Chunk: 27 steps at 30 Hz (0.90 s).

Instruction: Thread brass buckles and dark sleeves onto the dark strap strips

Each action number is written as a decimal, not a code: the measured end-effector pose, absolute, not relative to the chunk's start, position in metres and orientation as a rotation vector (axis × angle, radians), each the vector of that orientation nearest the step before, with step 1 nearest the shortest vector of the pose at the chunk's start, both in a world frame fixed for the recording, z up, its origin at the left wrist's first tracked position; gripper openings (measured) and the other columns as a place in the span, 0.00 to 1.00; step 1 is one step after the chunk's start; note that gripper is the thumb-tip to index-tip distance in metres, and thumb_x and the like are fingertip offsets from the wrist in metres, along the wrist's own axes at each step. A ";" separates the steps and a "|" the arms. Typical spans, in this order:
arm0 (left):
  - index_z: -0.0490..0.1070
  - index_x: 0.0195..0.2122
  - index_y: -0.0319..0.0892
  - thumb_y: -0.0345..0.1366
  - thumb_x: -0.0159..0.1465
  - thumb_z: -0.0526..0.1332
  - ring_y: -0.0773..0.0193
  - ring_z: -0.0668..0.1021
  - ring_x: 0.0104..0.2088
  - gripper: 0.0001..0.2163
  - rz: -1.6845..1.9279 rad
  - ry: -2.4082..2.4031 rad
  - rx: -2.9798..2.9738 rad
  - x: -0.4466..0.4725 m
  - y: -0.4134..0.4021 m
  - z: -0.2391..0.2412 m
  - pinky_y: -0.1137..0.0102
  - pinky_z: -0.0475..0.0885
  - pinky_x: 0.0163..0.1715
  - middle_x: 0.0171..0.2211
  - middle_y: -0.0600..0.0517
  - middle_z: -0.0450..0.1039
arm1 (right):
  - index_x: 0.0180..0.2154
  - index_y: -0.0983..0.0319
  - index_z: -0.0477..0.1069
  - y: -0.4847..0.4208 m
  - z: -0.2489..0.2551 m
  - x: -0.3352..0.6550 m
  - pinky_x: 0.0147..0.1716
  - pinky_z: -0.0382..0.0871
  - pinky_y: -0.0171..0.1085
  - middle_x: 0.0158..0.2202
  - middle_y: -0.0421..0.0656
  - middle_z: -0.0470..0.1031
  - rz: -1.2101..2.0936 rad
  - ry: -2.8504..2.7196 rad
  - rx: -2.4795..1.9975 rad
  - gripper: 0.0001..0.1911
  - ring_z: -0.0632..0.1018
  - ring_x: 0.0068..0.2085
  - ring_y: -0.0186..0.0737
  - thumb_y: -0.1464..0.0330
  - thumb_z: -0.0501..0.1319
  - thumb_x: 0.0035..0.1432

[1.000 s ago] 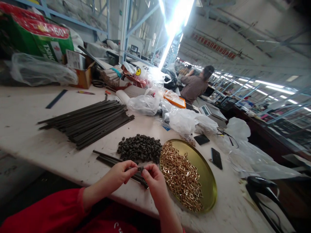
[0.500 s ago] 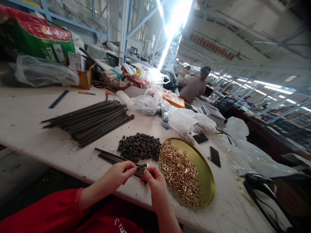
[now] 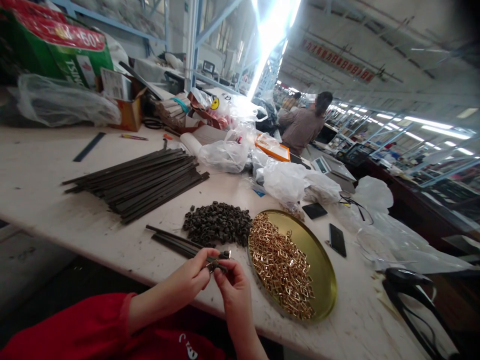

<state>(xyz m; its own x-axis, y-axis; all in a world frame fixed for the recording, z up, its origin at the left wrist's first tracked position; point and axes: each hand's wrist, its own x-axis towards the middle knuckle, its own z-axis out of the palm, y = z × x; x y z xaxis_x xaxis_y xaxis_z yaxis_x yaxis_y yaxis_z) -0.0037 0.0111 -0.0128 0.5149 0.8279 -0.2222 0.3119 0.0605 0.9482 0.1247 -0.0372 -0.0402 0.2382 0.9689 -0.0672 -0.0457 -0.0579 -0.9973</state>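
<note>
Pale worktable (image 3: 41, 162) holds plastic bags (image 3: 284, 181) beyond the gold-coloured tray (image 3: 321, 272).

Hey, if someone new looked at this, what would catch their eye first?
Probably the round, shiny gold-coloured tray, right of the bare right hand, with its heap of small gold-coloured, metal-looking frames. Just left of the tray sits a mound of small dark loops; farther left, long flat dark strips fan across the pale tabletop.

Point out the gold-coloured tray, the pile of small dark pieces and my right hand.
Gold-coloured tray (image 3: 319, 261): head view, on its bare floor.
Pile of small dark pieces (image 3: 218, 222): head view, mid-heap.
Right hand (image 3: 234, 288): head view, near the thumb's base.
</note>
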 end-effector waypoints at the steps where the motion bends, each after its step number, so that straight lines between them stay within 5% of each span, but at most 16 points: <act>1: 0.58 0.48 0.36 0.34 0.55 0.46 0.65 0.66 0.24 0.19 0.515 1.023 1.522 -0.004 0.011 -0.014 0.70 0.63 0.26 0.22 0.58 0.60 | 0.35 0.59 0.73 -0.039 -0.039 0.124 0.41 0.66 0.39 0.34 0.41 0.74 1.032 -1.028 -1.353 0.09 0.74 0.38 0.41 0.63 0.62 0.51; 5: 0.57 0.49 0.36 0.34 0.56 0.46 0.64 0.67 0.26 0.19 0.477 1.001 1.567 -0.007 0.011 -0.013 0.69 0.65 0.29 0.25 0.55 0.64 | 0.35 0.58 0.75 -0.043 -0.034 0.125 0.44 0.64 0.41 0.35 0.42 0.75 0.950 -1.114 -1.386 0.13 0.73 0.39 0.41 0.60 0.54 0.58; 8: 0.56 0.51 0.37 0.35 0.58 0.47 0.63 0.70 0.31 0.19 0.449 0.916 1.584 -0.009 0.009 -0.008 0.68 0.66 0.34 0.33 0.50 0.69 | 0.35 0.58 0.73 -0.043 -0.035 0.125 0.41 0.66 0.39 0.34 0.41 0.74 1.103 -0.952 -1.336 0.11 0.74 0.38 0.40 0.60 0.58 0.55; 12: 0.54 0.54 0.38 0.37 0.59 0.49 0.61 0.72 0.38 0.21 0.409 0.888 1.557 -0.011 0.009 -0.007 0.68 0.67 0.38 0.42 0.47 0.70 | 0.45 0.58 0.69 -0.044 -0.040 0.125 0.45 0.65 0.42 0.44 0.44 0.74 1.447 -0.771 -1.211 0.18 0.73 0.44 0.43 0.61 0.61 0.52; 20: 0.53 0.54 0.38 0.40 0.57 0.55 0.65 0.69 0.23 0.25 0.340 1.037 1.550 -0.015 0.013 -0.027 0.74 0.61 0.23 0.21 0.59 0.67 | 0.39 0.58 0.70 -0.048 -0.035 0.120 0.42 0.65 0.38 0.35 0.40 0.75 1.485 -0.755 -1.191 0.12 0.74 0.37 0.39 0.63 0.63 0.50; 27: 0.65 0.32 0.39 0.45 0.54 0.57 0.65 0.68 0.24 0.13 0.383 1.025 1.538 -0.017 0.007 -0.019 0.74 0.59 0.22 0.23 0.56 0.67 | 0.37 0.59 0.66 -0.052 -0.037 0.121 0.33 0.64 0.32 0.29 0.36 0.71 1.407 -0.698 -1.220 0.12 0.72 0.30 0.32 0.64 0.62 0.50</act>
<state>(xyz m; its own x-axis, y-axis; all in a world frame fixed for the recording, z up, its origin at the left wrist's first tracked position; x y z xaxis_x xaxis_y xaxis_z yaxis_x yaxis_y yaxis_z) -0.0168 0.0065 -0.0186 0.5594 0.7729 -0.2995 0.3874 0.0757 0.9188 0.1205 -0.0521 -0.0374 0.1231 0.9493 -0.2894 -0.3441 -0.2327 -0.9096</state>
